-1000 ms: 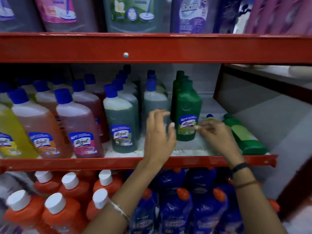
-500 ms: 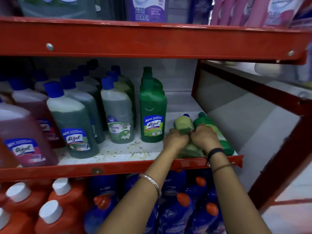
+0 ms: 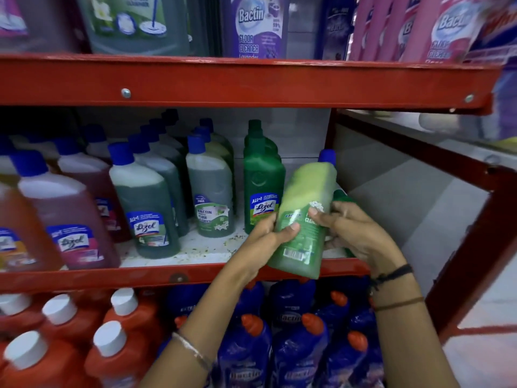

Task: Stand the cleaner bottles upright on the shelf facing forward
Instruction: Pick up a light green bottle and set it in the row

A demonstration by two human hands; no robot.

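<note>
A light-green cleaner bottle (image 3: pixel 303 208) with a blue cap is held between both hands at the right end of the middle shelf (image 3: pixel 156 275), tilted with its cap up and to the right. My left hand (image 3: pixel 268 236) grips its left side and my right hand (image 3: pixel 355 231) grips its right side. Behind my right hand a dark-green bottle (image 3: pixel 340 196) lies on the shelf, mostly hidden. A dark-green Lizol bottle (image 3: pixel 263 180) stands upright just left of the held one.
Upright rows of blue-capped bottles (image 3: pixel 145 205) fill the middle shelf to the left. Large floor-cleaner jugs (image 3: pixel 257 26) stand on the top shelf. Orange bottles (image 3: pixel 117 331) and blue bottles (image 3: pixel 296 345) crowd the bottom. The red side frame (image 3: pixel 472 239) bounds the right.
Both hands closed on the lying light-green bottle and have lifted it off the shelf, tipping it toward upright. The camera has shifted right and closer.
</note>
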